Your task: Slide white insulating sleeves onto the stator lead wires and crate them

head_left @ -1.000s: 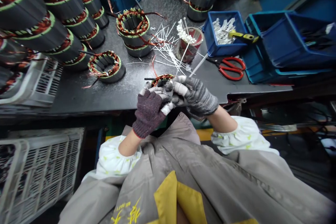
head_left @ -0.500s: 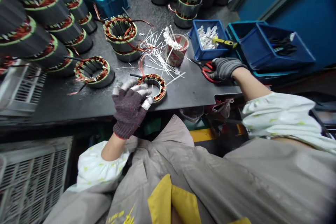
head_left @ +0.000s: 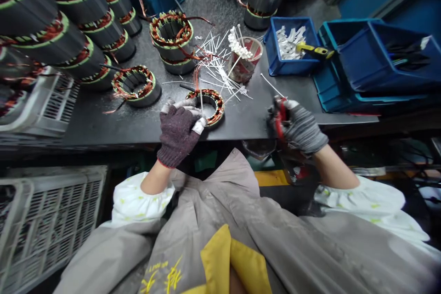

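Observation:
My left hand (head_left: 181,131), in a dark purple glove with white-wrapped fingertips, rests on the left and front rim of a small stator (head_left: 217,112) with copper windings. Its fingers and thumb close around that rim. A thin white cable tie (head_left: 201,101) stands up beside the thumb and index finger. A black sleeve and copper leads stick out at the stator's back. My right hand (head_left: 298,124), in a grey glove, grips red-handled pliers (head_left: 281,117) just above the table's front edge; the jaws are blurred.
Loose white cable ties (head_left: 217,62) lie beside a worn cup (head_left: 243,71) holding more ties. A blue bin (head_left: 292,68) of white pieces carries a yellow cutter knife (head_left: 315,49). Other stators (head_left: 138,89) stand left and behind, many in tall stacks. Blue bins (head_left: 365,73) line the right.
My right hand has lifted the red-handled pliers from the table and brought them toward my body. My left hand stays at the stator, its thumb closer to the upright tie. The view has shifted slightly.

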Tool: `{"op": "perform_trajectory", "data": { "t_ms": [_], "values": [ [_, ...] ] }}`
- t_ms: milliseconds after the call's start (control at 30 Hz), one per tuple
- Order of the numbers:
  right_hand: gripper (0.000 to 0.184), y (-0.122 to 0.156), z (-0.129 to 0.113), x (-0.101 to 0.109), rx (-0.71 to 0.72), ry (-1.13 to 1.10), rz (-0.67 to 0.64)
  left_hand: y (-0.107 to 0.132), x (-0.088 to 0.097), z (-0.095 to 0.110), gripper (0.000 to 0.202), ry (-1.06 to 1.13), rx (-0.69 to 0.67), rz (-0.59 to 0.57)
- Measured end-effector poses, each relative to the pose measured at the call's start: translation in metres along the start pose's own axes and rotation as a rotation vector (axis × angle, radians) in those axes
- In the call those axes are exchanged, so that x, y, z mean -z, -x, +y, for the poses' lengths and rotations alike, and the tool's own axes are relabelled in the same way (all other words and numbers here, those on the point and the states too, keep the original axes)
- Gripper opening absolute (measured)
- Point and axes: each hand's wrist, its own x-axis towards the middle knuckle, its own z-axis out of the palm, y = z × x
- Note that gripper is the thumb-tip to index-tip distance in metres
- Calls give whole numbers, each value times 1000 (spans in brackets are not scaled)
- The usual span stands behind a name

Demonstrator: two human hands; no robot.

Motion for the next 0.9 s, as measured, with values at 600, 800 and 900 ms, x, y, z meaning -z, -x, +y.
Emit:
{"op": "perform_trajectory", "data": {
  "t_ms": [600,800,900],
  "values": [
    [65,-38,-68,-45,8,524,-254,10,-3,5,15,-65,9,81],
    [59,-56,-80,-53,1,592,-367,12,-6,4,17,-55,9,103],
    [58,-45,-75,-43,-1,578,-368,12,-3,6,22,-23,56,82]
  ]
}}
